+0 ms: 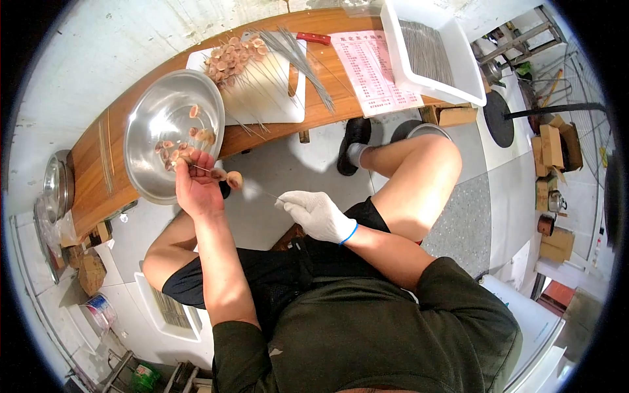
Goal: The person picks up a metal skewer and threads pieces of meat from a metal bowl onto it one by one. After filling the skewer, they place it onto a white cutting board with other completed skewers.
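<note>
My bare left hand [198, 187] is palm up at the rim of a steel bowl [141, 124], its fingers curled around small brown pieces that look like mushroom caps. More mushroom caps [204, 135] lie in the bowl. In a white knit glove with a blue cuff, my right hand [313, 215] is closed on the end of a thin metal skewer [265, 193]. The skewer runs left toward my left hand and carries a threaded mushroom cap [234, 180] and another beside the fingers. The exact grip of the left fingertips is partly hidden.
On the wooden table [98, 190], a white cutting board [278, 98] bears a heap of filled skewers [236, 60] and loose bare skewers [298, 56]. Beyond are a red-handled knife [313, 38], a printed pink sheet [370, 72] and a white bin [468, 82] of skewers.
</note>
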`<state>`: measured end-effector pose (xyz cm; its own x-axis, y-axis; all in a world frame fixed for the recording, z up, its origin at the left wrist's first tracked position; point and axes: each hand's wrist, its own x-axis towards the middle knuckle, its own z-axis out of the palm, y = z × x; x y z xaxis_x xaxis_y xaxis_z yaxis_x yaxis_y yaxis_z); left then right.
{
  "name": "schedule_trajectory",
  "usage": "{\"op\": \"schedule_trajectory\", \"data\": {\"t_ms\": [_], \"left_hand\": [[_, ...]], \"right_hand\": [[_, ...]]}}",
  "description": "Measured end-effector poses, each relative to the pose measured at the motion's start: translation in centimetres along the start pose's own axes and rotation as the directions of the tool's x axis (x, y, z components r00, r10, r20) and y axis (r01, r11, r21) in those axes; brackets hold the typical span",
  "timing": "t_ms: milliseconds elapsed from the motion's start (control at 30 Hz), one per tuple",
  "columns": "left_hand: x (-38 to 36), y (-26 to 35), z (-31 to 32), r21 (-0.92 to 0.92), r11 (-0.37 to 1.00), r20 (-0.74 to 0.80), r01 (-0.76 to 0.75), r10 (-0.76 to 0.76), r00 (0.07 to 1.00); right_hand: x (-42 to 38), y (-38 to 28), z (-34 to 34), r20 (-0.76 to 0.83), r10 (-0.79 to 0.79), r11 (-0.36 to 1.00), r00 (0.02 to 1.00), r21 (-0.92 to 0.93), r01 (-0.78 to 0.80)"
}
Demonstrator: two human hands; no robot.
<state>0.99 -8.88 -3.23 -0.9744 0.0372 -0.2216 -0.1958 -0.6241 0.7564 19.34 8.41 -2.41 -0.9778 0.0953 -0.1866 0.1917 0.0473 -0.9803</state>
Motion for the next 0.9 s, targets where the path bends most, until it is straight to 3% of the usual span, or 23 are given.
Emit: {"op": "schedule_trajectory", "data": {"t_ms": [467,567,667,900], "left_hand": [[-0.3,-0.4,-0.1,0.017,0.999,0.086,0.052,-0.053,0.995],[-0.8,-0.3,1.2,-0.002,0.999,0.03,0.049,-0.049,0.998],[-0.8,-0.5,1.4,-0.011,0.999,0.065,0.053,-0.052,0.997],[-0.4,-0.4,1.5,-0.034,0.997,-0.021,0.071,-0.072,0.997]], "right_hand": [[0.1,0.2,0.0,-0.017,0.007,1.0,1.0,-0.006,-0.007],[0.1,0.4,0.0,-0.018,-0.04,0.997,0.999,-0.062,0.038],[0.0,0.2,0.1,-0.016,-0.01,1.0,1.0,-0.027,0.009],[0.5,0.1,0.0,0.016,-0.02,1.0,1.0,0.013,0.02]]}}
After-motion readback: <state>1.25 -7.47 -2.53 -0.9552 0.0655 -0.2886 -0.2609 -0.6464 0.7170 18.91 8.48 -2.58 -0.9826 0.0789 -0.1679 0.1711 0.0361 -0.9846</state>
